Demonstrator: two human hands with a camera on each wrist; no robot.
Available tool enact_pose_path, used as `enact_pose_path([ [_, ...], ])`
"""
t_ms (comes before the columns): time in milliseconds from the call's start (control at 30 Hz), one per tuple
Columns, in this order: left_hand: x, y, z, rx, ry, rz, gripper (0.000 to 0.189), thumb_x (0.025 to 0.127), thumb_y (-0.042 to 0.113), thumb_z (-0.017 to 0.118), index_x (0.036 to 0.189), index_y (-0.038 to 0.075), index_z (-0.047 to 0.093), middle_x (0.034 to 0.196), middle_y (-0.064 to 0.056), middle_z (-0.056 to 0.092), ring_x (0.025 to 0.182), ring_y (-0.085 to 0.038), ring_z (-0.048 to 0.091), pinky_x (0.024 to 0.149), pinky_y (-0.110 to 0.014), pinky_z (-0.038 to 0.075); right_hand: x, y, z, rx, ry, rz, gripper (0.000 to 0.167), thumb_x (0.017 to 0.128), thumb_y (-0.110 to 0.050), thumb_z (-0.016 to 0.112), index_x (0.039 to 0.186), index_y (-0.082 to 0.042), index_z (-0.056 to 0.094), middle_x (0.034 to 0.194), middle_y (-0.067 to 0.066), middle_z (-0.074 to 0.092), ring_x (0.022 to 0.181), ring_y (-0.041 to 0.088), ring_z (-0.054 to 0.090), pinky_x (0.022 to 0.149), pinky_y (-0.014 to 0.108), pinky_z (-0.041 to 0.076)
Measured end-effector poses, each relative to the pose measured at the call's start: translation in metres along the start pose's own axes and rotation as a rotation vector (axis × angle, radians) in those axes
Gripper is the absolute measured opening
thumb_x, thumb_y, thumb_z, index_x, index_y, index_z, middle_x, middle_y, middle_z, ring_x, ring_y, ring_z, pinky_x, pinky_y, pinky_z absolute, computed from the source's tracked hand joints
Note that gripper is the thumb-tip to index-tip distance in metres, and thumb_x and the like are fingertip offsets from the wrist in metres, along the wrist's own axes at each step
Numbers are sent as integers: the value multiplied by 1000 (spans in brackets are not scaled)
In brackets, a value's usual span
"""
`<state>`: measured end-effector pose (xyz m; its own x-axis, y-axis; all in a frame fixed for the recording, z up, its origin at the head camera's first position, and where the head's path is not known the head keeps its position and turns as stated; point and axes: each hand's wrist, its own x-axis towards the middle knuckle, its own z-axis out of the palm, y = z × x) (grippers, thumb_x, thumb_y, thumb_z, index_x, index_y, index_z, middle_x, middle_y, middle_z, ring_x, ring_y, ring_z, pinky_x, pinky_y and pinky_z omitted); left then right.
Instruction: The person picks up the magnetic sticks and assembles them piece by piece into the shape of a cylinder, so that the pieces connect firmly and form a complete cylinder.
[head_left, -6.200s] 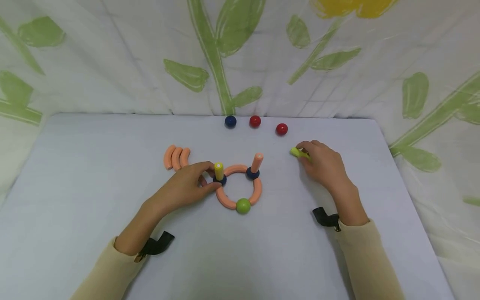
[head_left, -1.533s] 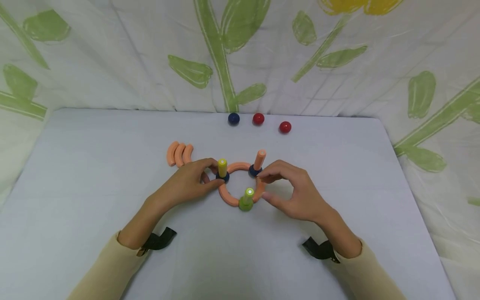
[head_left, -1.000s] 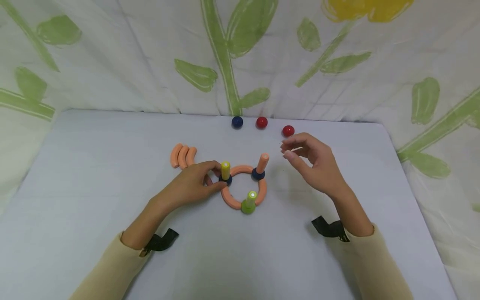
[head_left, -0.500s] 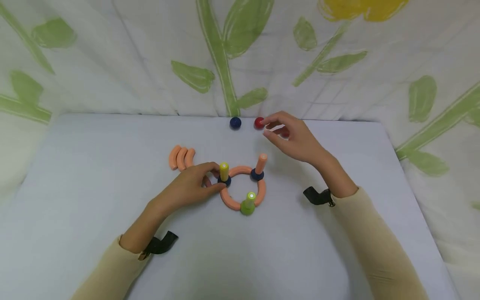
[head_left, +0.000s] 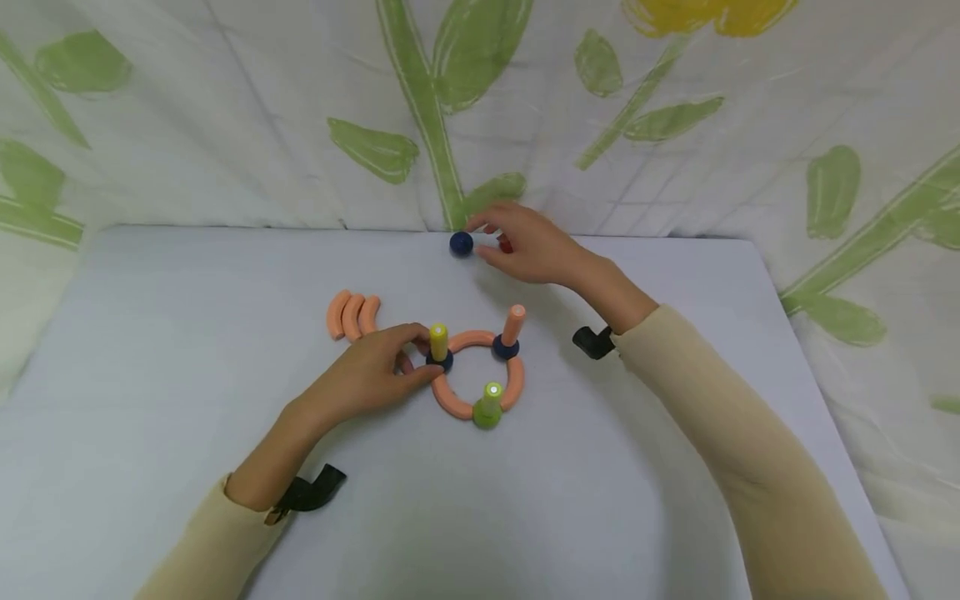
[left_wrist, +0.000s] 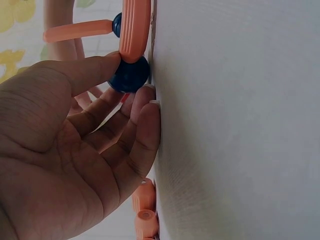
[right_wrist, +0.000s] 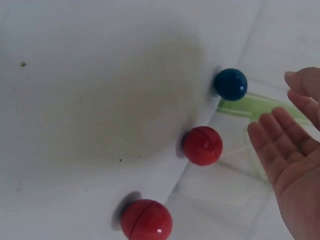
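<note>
A ring of curved orange pieces [head_left: 514, 383] lies on the table, joined by two dark blue balls and a green ball [head_left: 487, 416]. A yellow rod [head_left: 438, 342], an orange rod [head_left: 513, 324] and a light green rod [head_left: 491, 397] rise from these balls. My left hand [head_left: 367, 371] pinches the ring's left blue ball [left_wrist: 129, 75] between thumb and fingers. My right hand [head_left: 532, 246] hovers at the back beside a loose blue ball [head_left: 461, 244], holding nothing, its fingers loosely bent. Two red balls, the nearer-to-blue one [right_wrist: 202, 145] and another [right_wrist: 146, 220], sit below it.
Several curved orange pieces [head_left: 352, 315] lie side by side behind my left hand. The white table [head_left: 480, 517] ends at the back against a curtain [head_left: 285, 125] printed with green leaves. The loose balls lie close to that back edge.
The light green rod, earlier in my right hand, now stands on the green ball. My right hand has moved from the ring to the back, over the red balls toward the blue one. My left hand stays.
</note>
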<state>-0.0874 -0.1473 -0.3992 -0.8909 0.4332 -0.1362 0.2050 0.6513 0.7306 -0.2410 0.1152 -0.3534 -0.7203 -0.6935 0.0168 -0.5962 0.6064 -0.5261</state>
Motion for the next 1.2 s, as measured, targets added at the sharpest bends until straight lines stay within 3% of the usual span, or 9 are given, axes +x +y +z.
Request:
enact_pose_path([
  [167, 0, -2, -1, -2, -2, 4, 26, 99, 32, 76, 120, 19, 68, 108, 2, 73, 78, -10, 63, 70, -27, 51, 16, -1, 5, -45, -74, 20, 39, 107, -21, 62, 143, -7, 61, 145, 13, 59, 134, 30, 58, 110, 45, 49],
  [533, -4, -4, -2, 6, -2, -12, 28, 98, 35, 77, 122, 23, 68, 115, 5, 73, 80, -8, 66, 69, -26, 52, 36, -5, 17, -135, -115, 21, 42, 106, -17, 63, 146, -6, 61, 152, 12, 60, 146, 28, 52, 122, 44, 41],
  [700, 1, -5, 1, -8, -2, 14, 29, 98, 33, 78, 123, 21, 68, 116, 4, 74, 80, -7, 66, 70, -25, 52, 35, 1, 22, -175, -160, 10, 40, 103, -11, 65, 143, -5, 64, 147, 14, 61, 141, 31, 56, 118, 45, 45],
  [1200, 1, -4, -1, -12, -1, 10, 28, 98, 33, 78, 121, 19, 69, 109, 3, 73, 77, -9, 63, 68, -25, 51, 17, 4, 20, -165, -167, 76, 38, 101, -13, 71, 139, -8, 68, 140, 14, 64, 132, 29, 61, 111, 43, 51],
])
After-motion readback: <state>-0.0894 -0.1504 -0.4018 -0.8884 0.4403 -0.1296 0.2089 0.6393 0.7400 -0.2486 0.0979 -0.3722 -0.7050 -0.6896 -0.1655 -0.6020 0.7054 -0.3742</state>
